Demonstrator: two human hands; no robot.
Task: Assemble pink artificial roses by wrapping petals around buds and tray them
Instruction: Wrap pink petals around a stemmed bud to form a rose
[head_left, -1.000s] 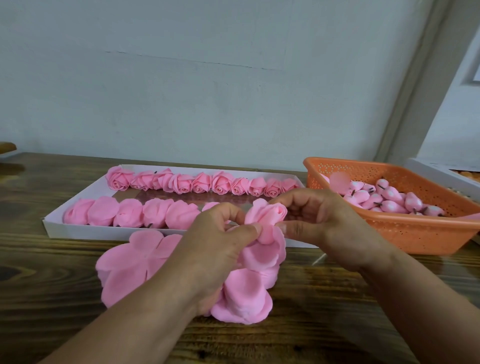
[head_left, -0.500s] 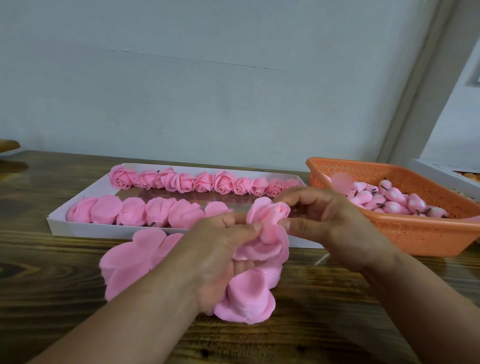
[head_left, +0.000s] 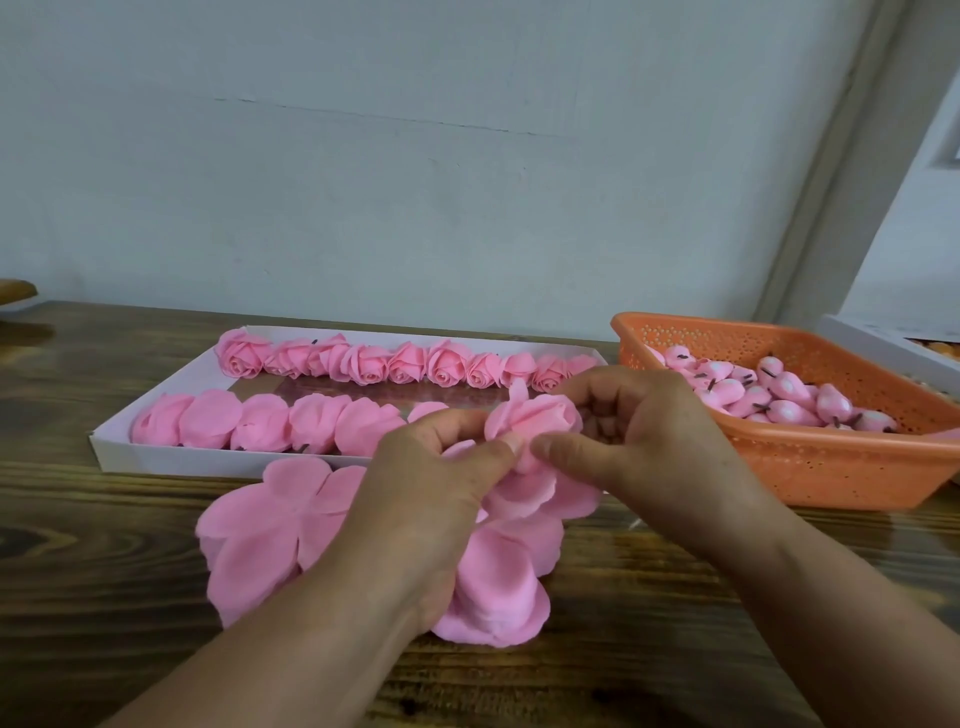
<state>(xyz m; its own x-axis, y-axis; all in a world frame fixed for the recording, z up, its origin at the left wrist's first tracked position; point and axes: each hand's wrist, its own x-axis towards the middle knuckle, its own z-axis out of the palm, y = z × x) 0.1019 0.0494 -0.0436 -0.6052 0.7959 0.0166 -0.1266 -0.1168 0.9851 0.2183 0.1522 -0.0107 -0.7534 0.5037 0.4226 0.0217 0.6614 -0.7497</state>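
A half-wrapped pink rose (head_left: 535, 418) is held between both hands just in front of the white tray (head_left: 171, 457). My left hand (head_left: 431, 493) pinches its base from the left, and loose petal sheets (head_left: 498, 577) hang below it. My right hand (head_left: 639, 431) curls round the rose from the right, thumb under the bloom. More flat pink petals (head_left: 260, 530) lie on the wooden table. The tray holds a back row of finished roses (head_left: 395, 364) and a front row of roses (head_left: 270, 421) lying on their sides.
An orange perforated basket (head_left: 831, 467) at the right holds several pink buds (head_left: 779, 400). A white box edge (head_left: 883, 348) shows behind it. A pale wall rises close behind the table (head_left: 78, 597).
The rose has turned a little between my fingers and its outer petal sits more closed. Both hands stay in the same place.
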